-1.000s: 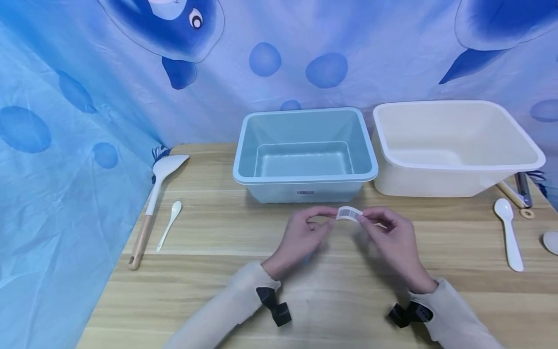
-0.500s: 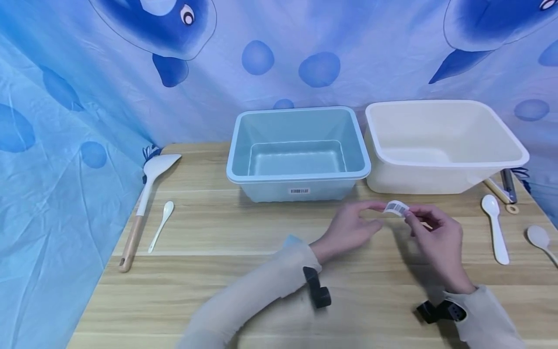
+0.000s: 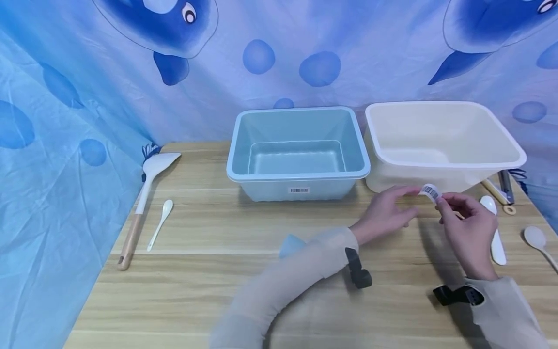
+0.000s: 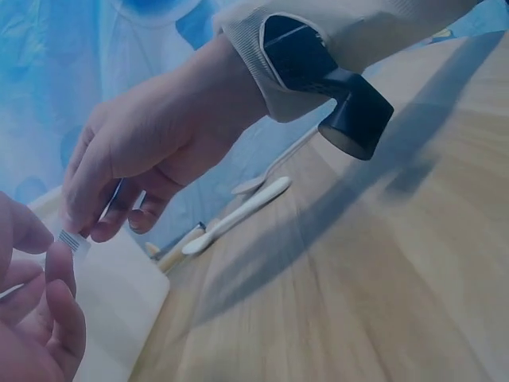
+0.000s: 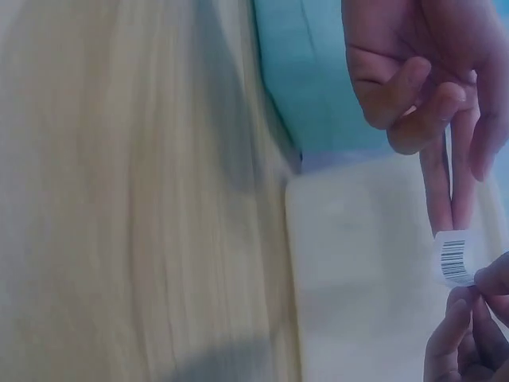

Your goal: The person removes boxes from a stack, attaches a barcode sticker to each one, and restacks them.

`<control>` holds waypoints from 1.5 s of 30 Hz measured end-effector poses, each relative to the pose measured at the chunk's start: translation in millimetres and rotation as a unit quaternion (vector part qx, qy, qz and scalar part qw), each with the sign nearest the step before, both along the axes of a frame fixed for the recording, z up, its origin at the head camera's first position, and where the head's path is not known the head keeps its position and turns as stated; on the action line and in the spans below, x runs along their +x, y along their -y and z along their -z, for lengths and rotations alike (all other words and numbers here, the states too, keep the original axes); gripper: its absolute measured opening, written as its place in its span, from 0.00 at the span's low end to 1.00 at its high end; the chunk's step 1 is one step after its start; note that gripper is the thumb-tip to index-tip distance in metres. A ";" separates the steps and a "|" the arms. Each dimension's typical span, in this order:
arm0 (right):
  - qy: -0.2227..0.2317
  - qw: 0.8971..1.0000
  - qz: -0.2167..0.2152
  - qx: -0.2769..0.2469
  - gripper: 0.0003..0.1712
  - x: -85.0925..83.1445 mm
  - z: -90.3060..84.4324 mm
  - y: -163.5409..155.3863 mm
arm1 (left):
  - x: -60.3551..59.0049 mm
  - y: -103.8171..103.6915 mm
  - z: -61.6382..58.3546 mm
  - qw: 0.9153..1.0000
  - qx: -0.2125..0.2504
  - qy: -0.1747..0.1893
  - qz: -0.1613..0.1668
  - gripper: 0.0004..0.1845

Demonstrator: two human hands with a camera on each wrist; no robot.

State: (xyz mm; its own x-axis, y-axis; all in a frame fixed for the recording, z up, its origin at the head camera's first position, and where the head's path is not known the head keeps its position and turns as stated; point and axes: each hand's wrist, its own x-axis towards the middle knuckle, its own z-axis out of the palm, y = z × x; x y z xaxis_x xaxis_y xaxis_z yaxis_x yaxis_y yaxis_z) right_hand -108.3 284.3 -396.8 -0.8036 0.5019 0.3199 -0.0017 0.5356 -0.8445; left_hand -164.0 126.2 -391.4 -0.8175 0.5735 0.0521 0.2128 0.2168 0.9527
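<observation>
A person holds a small barcode sticker (image 3: 429,192) between both hands just in front of the near wall of the white tub (image 3: 444,145), at the right of a wooden table (image 3: 218,271). The left hand (image 3: 385,213), reaching across from the near left, pinches one end of the sticker with thumb and extended fingers; the right hand (image 3: 468,228) pinches the other end with thumb and forefinger, its remaining fingers loosely curled. The right wrist view shows the sticker (image 5: 455,259) lifted off the table against the pale tub, the left fingertips (image 5: 445,215) closed on its upper edge.

To the left of the white tub stands a blue tub (image 3: 298,150), which already carries a barcode label (image 3: 299,190) on its near wall. A white spoon (image 3: 494,228) lies partly behind the right hand, another spoon (image 3: 538,240) lies further right, and a spatula (image 3: 146,194) and a small spoon (image 3: 161,223) lie at the far left.

The step in hand looks like bringing the sticker up to the white tub's front. The next move would seem to call for keeping it flat and taut, adhesive side toward the wall, then pressing it on from one end to avoid creases; which side is sticky cannot be told.
</observation>
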 end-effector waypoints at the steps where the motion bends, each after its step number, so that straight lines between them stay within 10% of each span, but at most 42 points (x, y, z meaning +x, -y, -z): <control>1: 0.002 1.000 0.005 -0.002 0.08 -2.3 1.0 -2.1 | -1.5 -3.0 0.6 1.000 -0.004 0.001 -0.003 0.24; 21: 0.020 0.999 0.010 0.027 0.13 -22.4 8.5 -14.9 | -12.7 -20.7 12.9 0.999 -0.025 0.032 -0.033 0.28; 45: 0.028 0.999 0.010 -0.016 0.15 -31.0 8.1 -16.7 | -13.9 -20.0 11.5 0.994 -0.095 -0.057 -0.020 0.32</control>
State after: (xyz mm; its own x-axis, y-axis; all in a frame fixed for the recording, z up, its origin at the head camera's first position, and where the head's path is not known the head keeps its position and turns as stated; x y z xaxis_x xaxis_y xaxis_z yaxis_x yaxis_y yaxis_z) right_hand -139.3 301.0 -404.9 -0.8094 0.5277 0.2577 0.0573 0.5076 -0.8597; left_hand -177.9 146.2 -402.8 -0.8348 0.5491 0.0395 0.3047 0.4012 0.8638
